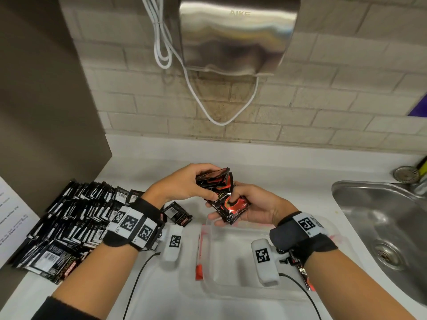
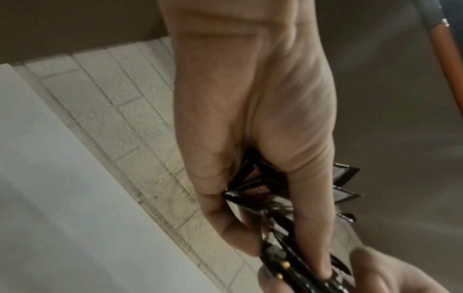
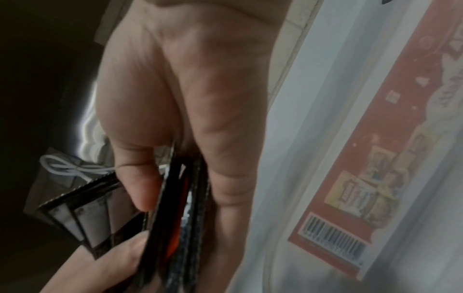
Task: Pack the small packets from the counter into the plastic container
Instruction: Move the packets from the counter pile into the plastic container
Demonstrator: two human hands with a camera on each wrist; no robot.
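Observation:
Above the far rim of the clear plastic container (image 1: 233, 257), both hands hold small black and red packets. My left hand (image 1: 184, 183) grips a fanned bunch of packets (image 1: 213, 179) between thumb and fingers. My right hand (image 1: 245, 206) pinches a second stack of packets (image 1: 227, 207) just below, thumb on top. The two bunches touch. In the left wrist view the fingers (image 2: 308, 198) clamp the packets (image 2: 263, 190). The right wrist view shows the stack (image 3: 180, 218) edge-on between thumb and fingers. The container looks empty where its floor shows.
A large heap of black packets (image 1: 67, 225) lies on the white counter (image 1: 147, 172) at the left, against a brown panel. A steel sink (image 1: 388, 229) is at the right. A hand dryer (image 1: 235, 33) with a white cable hangs on the tiled wall.

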